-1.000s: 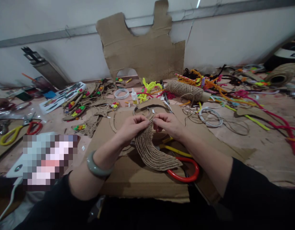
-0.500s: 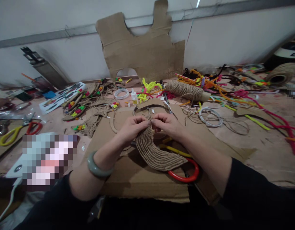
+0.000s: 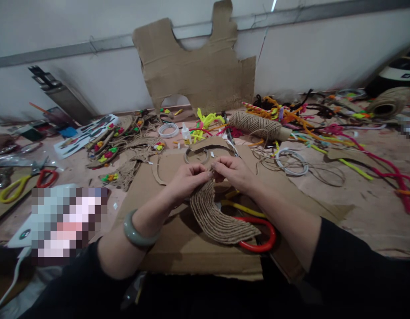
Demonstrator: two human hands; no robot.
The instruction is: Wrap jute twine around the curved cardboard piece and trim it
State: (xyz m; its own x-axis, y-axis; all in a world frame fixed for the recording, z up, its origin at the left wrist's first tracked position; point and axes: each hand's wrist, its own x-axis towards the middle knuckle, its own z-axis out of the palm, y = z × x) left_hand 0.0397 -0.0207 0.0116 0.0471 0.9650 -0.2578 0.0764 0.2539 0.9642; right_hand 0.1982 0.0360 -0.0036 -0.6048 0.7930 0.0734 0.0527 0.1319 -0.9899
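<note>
A curved piece covered in rows of brown twine [image 3: 218, 219] hangs from my fingers over a cardboard sheet [image 3: 178, 261]. My left hand [image 3: 189, 180] pinches its upper end between thumb and forefinger. Right beside it, my right hand [image 3: 233, 172] has thumb and fingertips pressed together at the same end; what exactly lies between those tips is too small to make out. Under the piece lie scissors with one red and one yellow handle [image 3: 266, 237], partly covered by it.
Behind my hands lie tape rolls [image 3: 195, 155], a small white bottle [image 3: 185, 132] and a twine spool [image 3: 258, 125]. Twine pieces with coloured knots [image 3: 108, 153], other scissors [image 3: 17, 188] and a blurred-out device [image 3: 61, 221] are leftward. Coloured cords [image 3: 387, 155] spread rightward. Cut cardboard [image 3: 198, 66] leans on the wall.
The twine-covered piece has tilted and shifted slightly, its lower end dropping a little. My fingers have moved slightly at its upper end, both hands staying close together.
</note>
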